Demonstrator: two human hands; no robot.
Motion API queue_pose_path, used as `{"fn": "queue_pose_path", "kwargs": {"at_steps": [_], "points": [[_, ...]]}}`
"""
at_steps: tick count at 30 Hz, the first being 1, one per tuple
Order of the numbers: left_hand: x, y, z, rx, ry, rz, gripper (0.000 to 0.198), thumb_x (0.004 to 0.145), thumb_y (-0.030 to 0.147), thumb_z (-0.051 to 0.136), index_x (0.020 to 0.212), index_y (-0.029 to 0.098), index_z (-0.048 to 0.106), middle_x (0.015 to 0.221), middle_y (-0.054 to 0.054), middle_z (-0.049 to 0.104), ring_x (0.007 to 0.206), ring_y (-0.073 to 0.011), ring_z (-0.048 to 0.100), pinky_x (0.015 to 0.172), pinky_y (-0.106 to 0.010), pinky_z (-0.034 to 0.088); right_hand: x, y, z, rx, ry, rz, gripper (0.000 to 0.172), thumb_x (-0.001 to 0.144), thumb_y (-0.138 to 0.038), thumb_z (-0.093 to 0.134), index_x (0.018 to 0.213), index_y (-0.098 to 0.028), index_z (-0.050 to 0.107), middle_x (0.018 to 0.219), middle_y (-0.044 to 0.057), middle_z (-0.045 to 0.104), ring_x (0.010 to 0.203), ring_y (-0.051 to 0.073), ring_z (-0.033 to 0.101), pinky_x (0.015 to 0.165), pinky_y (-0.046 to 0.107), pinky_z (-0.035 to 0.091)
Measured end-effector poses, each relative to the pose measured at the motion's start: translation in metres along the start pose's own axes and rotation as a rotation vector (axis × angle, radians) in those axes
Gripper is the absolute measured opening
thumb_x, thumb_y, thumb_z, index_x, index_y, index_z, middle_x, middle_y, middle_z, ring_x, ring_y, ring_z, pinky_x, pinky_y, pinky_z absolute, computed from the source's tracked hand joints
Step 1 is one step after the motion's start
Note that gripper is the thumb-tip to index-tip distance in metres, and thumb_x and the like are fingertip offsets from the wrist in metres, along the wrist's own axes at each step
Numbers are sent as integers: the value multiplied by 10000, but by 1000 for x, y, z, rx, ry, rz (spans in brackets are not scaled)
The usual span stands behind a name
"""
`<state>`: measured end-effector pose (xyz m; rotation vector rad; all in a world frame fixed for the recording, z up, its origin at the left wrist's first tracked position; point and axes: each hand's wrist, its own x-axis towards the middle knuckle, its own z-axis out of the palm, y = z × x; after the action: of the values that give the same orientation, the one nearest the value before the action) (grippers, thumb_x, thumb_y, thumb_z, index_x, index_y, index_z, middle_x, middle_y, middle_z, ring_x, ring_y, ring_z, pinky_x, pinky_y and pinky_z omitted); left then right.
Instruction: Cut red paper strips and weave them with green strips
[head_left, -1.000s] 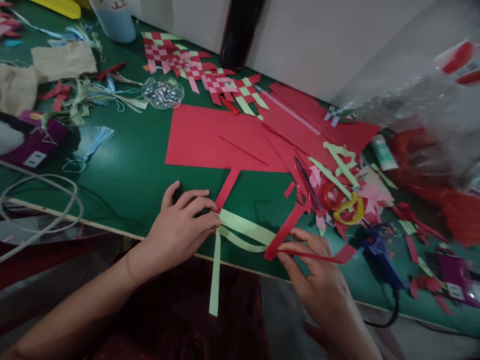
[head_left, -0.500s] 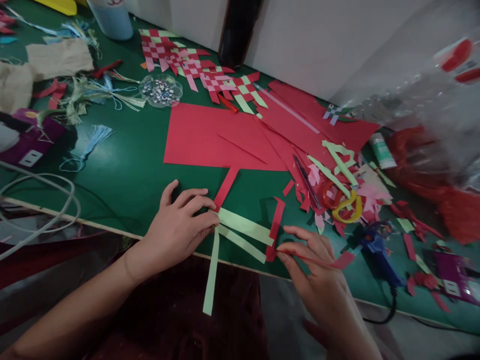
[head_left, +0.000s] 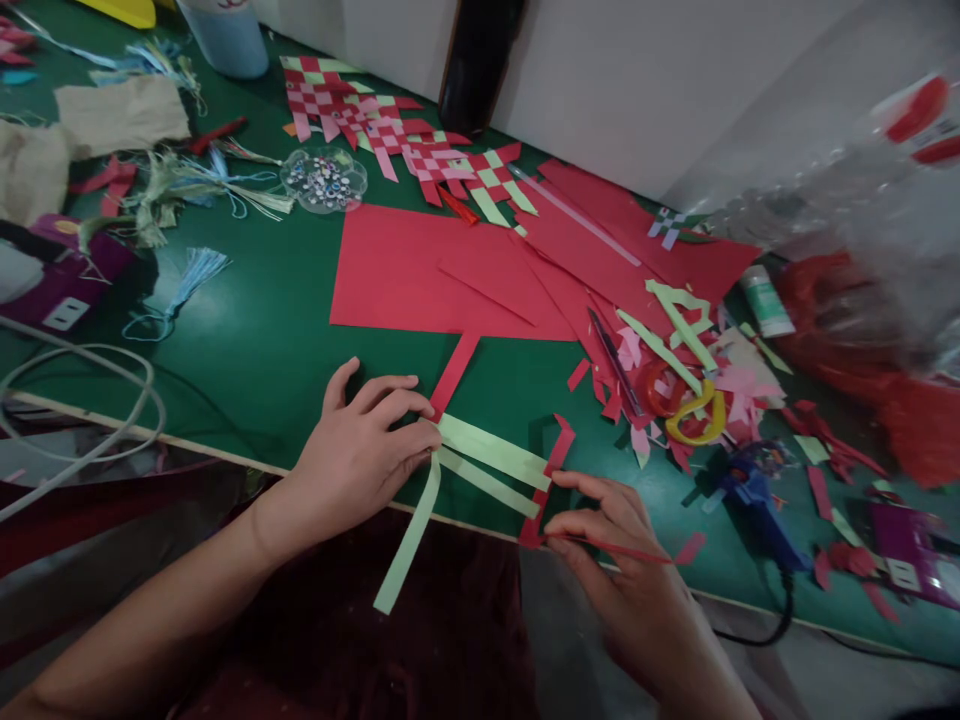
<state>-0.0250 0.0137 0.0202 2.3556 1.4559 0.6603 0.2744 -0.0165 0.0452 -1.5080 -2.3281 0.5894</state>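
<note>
My left hand (head_left: 367, 440) pinches pale green paper strips where they meet, its other fingers curled above. Two of the green strips (head_left: 499, 452) stretch right, and another green strip (head_left: 409, 545) droops over the table's front edge. From beside my left fingertips a red paper strip (head_left: 456, 370) slants up to the red sheet. My right hand (head_left: 619, 545) grips a folded red strip (head_left: 561, 445) between thumb and fingers. That strip stands across the ends of the two green strips, and its tail runs under my right hand to the right.
Red paper sheets (head_left: 420, 270) lie behind my hands. Yellow-handled scissors (head_left: 697, 420), paper scraps and a blue glue gun (head_left: 765, 510) are to the right. Woven paper fish (head_left: 382, 130), a dish of small beads (head_left: 324, 180) and a phone (head_left: 480, 65) are at the back.
My right hand has shifted slightly left and down with the red strip, its index finger now against the strip. The drooping green strip has swung left. My left hand keeps its hold.
</note>
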Motion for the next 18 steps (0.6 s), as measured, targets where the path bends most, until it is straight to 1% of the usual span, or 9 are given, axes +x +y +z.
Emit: {"fn": "queue_pose_path", "kwargs": {"at_steps": [5, 9, 11, 15, 18], "points": [[0, 0, 0, 2, -4, 0, 146, 949, 211, 560, 885, 280, 671, 1093, 5, 685, 1281, -261, 523, 1155, -586, 159, 6, -7, 5, 9, 67, -36, 133, 902, -263, 610, 823, -267, 716, 1180, 82, 645, 1095, 274, 578, 867, 446, 526], [0, 0, 0, 2, -7, 0, 162, 964, 228, 543, 887, 284, 674, 1092, 7, 682, 1287, -253, 517, 1160, -573, 151, 17, -15, 11, -1, 184, -97, 128, 896, -218, 624, 832, -268, 723, 1154, 82, 644, 1078, 260, 566, 882, 439, 519], [-1, -1, 0, 2, -10, 4, 164, 966, 233, 539, 890, 288, 673, 1099, 12, 681, 1290, -250, 514, 1163, -571, 138, 21, -19, 16, -10, 219, -120, 132, 889, -188, 633, 837, -271, 722, 1161, 77, 640, 1076, 256, 556, 890, 438, 513], [-1, -2, 0, 6, -28, 9, 132, 959, 239, 551, 937, 298, 668, 1114, 15, 678, 1298, -257, 504, 1161, -578, 127, 25, -28, 26, -36, 187, -167, 165, 884, -159, 630, 919, -292, 720, 1246, 64, 607, 1142, 271, 504, 925, 459, 495], [-1, -2, 1, 12, -22, 11, 116, 958, 249, 559, 945, 297, 664, 1114, 16, 677, 1292, -257, 508, 1161, -578, 121, 25, -30, 31, -64, 145, -218, 187, 886, -157, 620, 966, -301, 708, 1299, 63, 578, 1179, 286, 472, 918, 474, 492]]}}
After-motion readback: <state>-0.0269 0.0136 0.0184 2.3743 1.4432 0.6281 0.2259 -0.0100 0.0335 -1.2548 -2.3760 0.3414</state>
